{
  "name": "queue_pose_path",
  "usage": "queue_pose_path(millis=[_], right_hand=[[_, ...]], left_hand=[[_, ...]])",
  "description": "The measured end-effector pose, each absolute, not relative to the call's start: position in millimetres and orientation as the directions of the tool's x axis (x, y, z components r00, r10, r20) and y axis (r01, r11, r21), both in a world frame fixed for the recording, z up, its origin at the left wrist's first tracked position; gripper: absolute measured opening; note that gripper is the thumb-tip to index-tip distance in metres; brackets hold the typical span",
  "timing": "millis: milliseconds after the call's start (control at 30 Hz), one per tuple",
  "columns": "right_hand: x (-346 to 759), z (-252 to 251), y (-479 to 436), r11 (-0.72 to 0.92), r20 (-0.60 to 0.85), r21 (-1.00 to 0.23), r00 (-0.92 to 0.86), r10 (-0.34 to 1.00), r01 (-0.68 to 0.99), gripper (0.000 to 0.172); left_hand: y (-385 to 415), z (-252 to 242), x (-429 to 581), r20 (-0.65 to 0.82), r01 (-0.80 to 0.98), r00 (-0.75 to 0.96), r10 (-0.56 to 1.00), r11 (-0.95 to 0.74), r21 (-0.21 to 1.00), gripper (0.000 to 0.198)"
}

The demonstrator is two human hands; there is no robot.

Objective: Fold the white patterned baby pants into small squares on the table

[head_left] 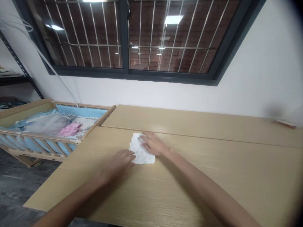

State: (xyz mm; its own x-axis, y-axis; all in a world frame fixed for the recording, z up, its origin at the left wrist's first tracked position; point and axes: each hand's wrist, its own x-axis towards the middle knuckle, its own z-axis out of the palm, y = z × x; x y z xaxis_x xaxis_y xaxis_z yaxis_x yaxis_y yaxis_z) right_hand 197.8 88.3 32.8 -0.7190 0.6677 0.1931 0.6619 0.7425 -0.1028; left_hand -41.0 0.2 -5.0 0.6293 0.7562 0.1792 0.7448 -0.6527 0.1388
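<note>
Fingers on the right hand (154,144) are open and a bit bent, lying on top of the small white cloth (140,152). Left hand (121,160) fingers curl a little at the cloth's left side, near the bottom. They are blurry, so I can't tell if they pinch it or only touch it.

The cloth is flat on the wood table (213,167), just in front of the long seam. It probably lies here because the top is smooth and easy to reach. The right hand may be holding it still. Off to the left, a cot (44,136) keeps more cloths (48,122) together.
</note>
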Motion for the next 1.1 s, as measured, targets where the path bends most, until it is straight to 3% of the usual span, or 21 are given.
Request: queue_pose_path(millis=[167,333,433,567,700,833,933,1100], right_hand=[[217.4,44.5,32.7,0.683,0.051,-0.260,-0.696,0.716,0.683,0.044],[230.5,30.7,-22.0,0.640,0.078,-0.292,-0.649,0.756,0.711,0.064],[232.0,20.6,-52.7,0.622,0.078,-0.276,-0.628,0.774,0.733,0.047],[231.3,22.1,-82.8,0.602,0.094,-0.284,-0.603,0.792,0.746,0.041],[233.1,44.0,-82.8,0.491,0.055,-0.447,-0.524,0.850,0.748,0.034],[234.7,58.7,-50.5,0.389,0.079,-0.634,-0.444,0.893,0.669,0.027],[232.6,55.0,-19.9,0.349,0.129,-0.667,-0.358,0.925,0.659,0.020],[229.5,28.5,12.4,0.273,0.140,-0.684,-0.245,0.959,0.677,0.019]], left_hand=[[8.4,-9.8,-56.7,0.194,0.714,0.662,0.724,-0.688,0.131,0.030],[-15.1,-7.9,-47.5,0.193,0.699,0.670,0.716,-0.697,0.159,0.037],[-40.1,0.3,-45.4,0.173,0.702,0.625,0.761,-0.645,0.303,0.036],[-74.1,18.7,-46.1,0.059,0.701,0.573,0.818,-0.525,0.483,0.029],[-80.2,34.0,-44.4,0.019,0.701,0.510,0.860,-0.428,0.570,0.019],[-44.9,41.4,-38.5,0.179,0.629,0.362,0.915,-0.382,0.677,0.022],[-9.0,43.6,-31.2,0.269,0.631,0.319,0.909,-0.416,0.655,0.025],[27.9,26.8,-13.2,0.285,0.707,0.321,0.903,-0.429,0.562,0.026]])
